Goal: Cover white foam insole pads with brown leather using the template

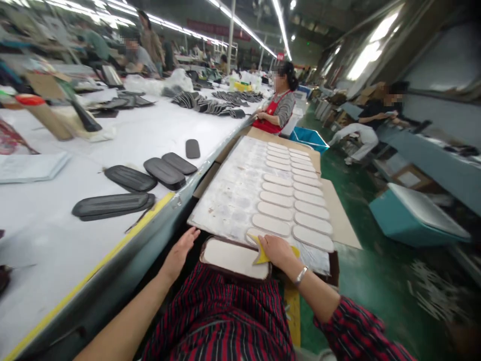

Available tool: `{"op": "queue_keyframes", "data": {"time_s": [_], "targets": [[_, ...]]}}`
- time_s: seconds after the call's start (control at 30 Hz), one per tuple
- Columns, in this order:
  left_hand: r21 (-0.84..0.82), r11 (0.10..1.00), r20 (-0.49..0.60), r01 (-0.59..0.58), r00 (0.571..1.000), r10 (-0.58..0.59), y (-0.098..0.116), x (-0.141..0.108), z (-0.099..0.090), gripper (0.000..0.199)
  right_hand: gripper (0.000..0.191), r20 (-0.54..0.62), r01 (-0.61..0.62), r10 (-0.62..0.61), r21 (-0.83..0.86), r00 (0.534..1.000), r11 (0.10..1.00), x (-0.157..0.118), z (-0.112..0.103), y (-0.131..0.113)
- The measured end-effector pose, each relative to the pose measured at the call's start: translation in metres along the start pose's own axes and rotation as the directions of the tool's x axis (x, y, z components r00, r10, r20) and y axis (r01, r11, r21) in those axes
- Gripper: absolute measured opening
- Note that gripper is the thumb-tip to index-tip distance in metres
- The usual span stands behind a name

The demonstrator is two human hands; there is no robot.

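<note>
My right hand [276,250] is closed around a yellow notched piece [260,254], held over the right end of a pale oval pad with a dark rim [231,256] at my lap. My left hand [183,250] is beside the near left corner of a whitish board [214,210], fingers stretched out and nothing seen in them. Rows of pale oval pieces [275,210] lie on the board's right half. The last one of the left row is partly covered by the yellow piece and my right hand.
On the white table [90,160] at left lie dark oval pads [130,178] and stacked dark pieces [206,105]. A person in a red apron [280,108] is beyond the board. A teal bin [417,215] and a seated person [379,118] are at right.
</note>
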State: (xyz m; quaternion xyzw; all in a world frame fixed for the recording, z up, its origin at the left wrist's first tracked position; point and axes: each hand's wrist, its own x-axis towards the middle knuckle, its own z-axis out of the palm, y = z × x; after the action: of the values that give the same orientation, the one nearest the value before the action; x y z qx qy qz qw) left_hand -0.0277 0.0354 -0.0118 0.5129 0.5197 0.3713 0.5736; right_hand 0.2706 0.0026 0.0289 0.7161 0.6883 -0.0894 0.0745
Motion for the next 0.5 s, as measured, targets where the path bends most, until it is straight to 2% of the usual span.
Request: {"op": "queue_keyframes", "data": {"time_s": [0.1, 0.2, 0.27, 0.4, 0.5], "targets": [[-0.202, 0.972, 0.058, 0.120, 0.992, -0.110, -0.021, 0.002, 0.017, 0.062, 0.049, 0.048, 0.123, -0.121, -0.035, 0.991, 0.992, 0.033, 0.000, -0.029], [-0.321, 0.927, 0.097, 0.195, 0.980, -0.173, -0.027, 0.004, 0.034, 0.065, 0.052, 0.072, 0.251, -0.247, -0.058, 0.966, 0.966, 0.062, -0.003, -0.058], [-0.352, 0.907, 0.087, 0.230, 0.973, -0.213, -0.027, 0.005, 0.039, 0.067, 0.054, 0.077, 0.335, -0.331, -0.057, 0.941, 0.940, 0.076, -0.005, -0.075], [-0.417, 0.858, 0.056, 0.301, 0.950, -0.306, -0.024, 0.010, 0.039, 0.073, 0.056, 0.083, 0.489, -0.486, -0.023, 0.870, 0.872, 0.096, -0.009, -0.099], [-0.535, 0.767, 0.139, 0.355, 0.932, -0.334, -0.017, 0.014, 0.039, 0.079, 0.055, 0.060, 0.614, -0.613, -0.009, 0.788, 0.789, 0.106, -0.009, -0.107]]}}
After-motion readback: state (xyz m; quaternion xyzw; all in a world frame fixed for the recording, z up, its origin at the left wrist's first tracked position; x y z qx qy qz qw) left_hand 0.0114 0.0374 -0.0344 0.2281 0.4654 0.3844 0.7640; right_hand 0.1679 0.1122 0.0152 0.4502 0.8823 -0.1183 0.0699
